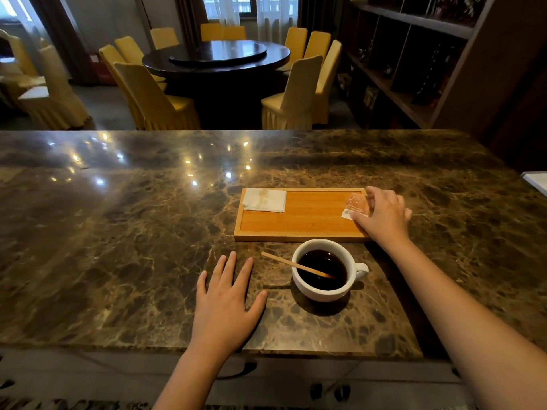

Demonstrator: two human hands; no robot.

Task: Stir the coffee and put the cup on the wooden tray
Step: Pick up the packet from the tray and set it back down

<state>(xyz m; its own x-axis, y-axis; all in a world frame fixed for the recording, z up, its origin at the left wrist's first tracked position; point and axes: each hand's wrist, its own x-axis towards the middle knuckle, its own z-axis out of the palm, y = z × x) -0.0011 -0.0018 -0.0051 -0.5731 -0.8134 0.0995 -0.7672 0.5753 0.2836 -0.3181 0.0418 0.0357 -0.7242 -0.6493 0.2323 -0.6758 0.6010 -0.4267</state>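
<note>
We are resting our left hand [226, 303] flat on the worktop [118, 232], palm down, with the fingers [229, 266] spread and released; it is grasping nothing. Just to its right the stir stick [296, 264] is leaning in the cup [322, 270]. Its free end is pointing up and to the left, toward our left fingers, and its other end is sitting in the dark coffee [322, 269]. So the long axis of the stick is running from upper left to lower right, and the left hand is lying nearer to its free end.

The cup is standing on the worktop, just in front of the near edge of the wooden tray [296, 223] and not yet on it. Its handle [361, 269] is turning to the right, toward our right forearm.

On the tray a white napkin [264, 200] is lying in the far left corner. At the right end our right hand [381, 216] is reaching over the tray, and its fingers are closing on a small orange packet [356, 206]. This hand is farther from the stick, we judge, but it is on the handle side.
</note>
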